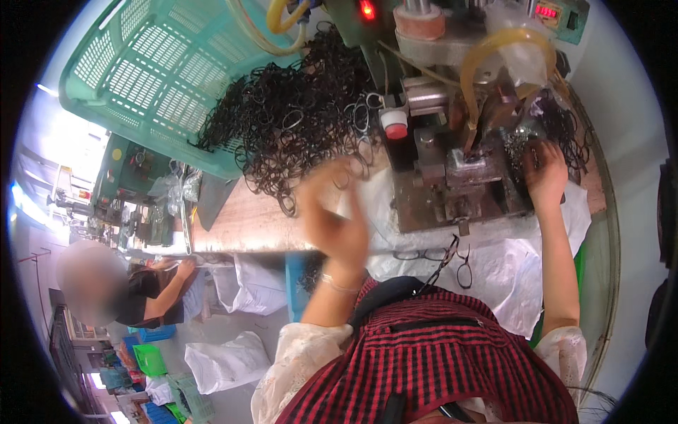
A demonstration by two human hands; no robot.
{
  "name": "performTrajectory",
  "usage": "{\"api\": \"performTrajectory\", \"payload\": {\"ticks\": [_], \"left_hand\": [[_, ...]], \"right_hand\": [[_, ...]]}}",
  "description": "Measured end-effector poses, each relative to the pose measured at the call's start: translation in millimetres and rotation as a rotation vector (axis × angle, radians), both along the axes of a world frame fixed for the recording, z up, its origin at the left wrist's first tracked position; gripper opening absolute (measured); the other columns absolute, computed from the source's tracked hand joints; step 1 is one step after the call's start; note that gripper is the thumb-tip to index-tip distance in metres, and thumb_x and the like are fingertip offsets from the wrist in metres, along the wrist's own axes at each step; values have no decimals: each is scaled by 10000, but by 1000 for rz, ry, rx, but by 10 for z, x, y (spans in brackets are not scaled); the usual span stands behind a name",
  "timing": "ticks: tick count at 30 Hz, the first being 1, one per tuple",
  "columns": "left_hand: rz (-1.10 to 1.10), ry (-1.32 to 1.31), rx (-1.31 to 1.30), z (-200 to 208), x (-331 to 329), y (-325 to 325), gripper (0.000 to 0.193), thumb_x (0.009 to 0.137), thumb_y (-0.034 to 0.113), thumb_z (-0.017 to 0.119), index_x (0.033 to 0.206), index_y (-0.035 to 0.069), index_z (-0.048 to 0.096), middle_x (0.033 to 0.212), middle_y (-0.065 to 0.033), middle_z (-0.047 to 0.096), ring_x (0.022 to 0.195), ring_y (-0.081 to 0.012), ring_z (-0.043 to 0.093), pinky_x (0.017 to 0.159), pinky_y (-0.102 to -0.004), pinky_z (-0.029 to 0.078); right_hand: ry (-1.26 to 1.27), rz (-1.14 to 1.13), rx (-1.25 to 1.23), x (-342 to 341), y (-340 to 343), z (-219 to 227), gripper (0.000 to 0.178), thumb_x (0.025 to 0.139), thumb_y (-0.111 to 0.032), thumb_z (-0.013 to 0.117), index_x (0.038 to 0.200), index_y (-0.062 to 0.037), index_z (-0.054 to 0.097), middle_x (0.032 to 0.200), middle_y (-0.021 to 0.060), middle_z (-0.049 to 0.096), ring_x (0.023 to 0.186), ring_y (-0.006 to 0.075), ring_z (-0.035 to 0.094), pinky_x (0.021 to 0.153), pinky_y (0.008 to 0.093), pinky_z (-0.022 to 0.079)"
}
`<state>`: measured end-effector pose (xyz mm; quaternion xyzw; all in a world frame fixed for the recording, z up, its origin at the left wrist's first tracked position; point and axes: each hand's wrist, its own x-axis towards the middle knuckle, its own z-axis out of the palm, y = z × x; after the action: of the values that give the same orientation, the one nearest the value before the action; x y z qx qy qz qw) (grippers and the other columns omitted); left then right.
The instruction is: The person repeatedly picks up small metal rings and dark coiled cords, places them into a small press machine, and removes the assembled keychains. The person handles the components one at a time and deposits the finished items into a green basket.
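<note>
My left hand (pixel 332 215) is smeared by motion at the near edge of a heap of black eyeglass frames (pixel 300 106). Its fingers are bent, but the blur hides whether they grip anything. Over a pile of small shiny metal parts (pixel 519 141), my right hand (pixel 547 177) has its fingers curled in, and what lies between them is too small to make out. Between the two hands stands a bench press (pixel 434 184) with a small metal fixture (pixel 466 159) at its middle. Other eyeglass frames (pixel 464 274) hang at the table's front, near my apron.
A green perforated basket (pixel 152 71) lies tipped behind the heap. The press carries a red button (pixel 395 127) and a yellowish hose (pixel 470 85). White sacking (pixel 494 275) drapes the wooden table's (pixel 240 222) front. Another person (pixel 141 297) works at the left, near white sacks (pixel 229 360).
</note>
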<state>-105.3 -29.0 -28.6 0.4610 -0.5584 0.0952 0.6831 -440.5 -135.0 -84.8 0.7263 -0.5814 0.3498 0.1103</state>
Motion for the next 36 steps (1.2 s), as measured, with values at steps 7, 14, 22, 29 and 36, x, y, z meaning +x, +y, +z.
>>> {"api": "performTrajectory", "payload": {"ticks": [7, 14, 22, 29, 36], "left_hand": [[294, -339, 669, 135, 1342, -862, 153, 808, 134, 715, 924, 36, 707, 946, -123, 697, 883, -301, 653, 776, -402, 517], [554, -573, 877, -1164, 1501, -1124, 157, 772, 155, 624, 889, 96, 710, 945, -141, 681, 894, -377, 631, 754, -463, 521], [383, -489, 432, -418, 1395, -565, 130, 883, 78, 633, 982, 40, 708, 961, -133, 674, 879, -313, 647, 787, -378, 512], [-171, 311, 363, -453, 657, -433, 107, 992, 57, 548, 1066, -14, 519, 886, -71, 601, 750, -122, 626, 651, -245, 515], [-427, 204, 69, 550, 13, -202, 155, 961, 9, 532, 1113, -15, 556, 968, -136, 666, 852, -198, 658, 755, -313, 547]], "right_hand": [[-167, 24, -11, 149, -202, -5, 153, 850, -152, 697, 984, -80, 709, 882, 139, 691, 870, 333, 660, 793, 387, 516], [-252, -51, 116, 5, 87, -16, 165, 834, -59, 690, 996, -46, 716, 997, 139, 707, 928, 273, 675, 835, 342, 507], [-492, 293, 144, 373, 629, 671, 149, 814, -38, 720, 961, -33, 736, 947, 106, 727, 879, 220, 691, 813, 328, 520], [-1017, 481, 167, 1038, 427, 551, 275, 816, -1, 683, 1090, -14, 666, 950, 100, 714, 907, 192, 696, 819, 298, 521], [-1202, 572, 363, 1049, 365, 603, 370, 839, 28, 664, 1202, -7, 599, 984, 69, 703, 901, 115, 666, 845, 270, 506]]}}
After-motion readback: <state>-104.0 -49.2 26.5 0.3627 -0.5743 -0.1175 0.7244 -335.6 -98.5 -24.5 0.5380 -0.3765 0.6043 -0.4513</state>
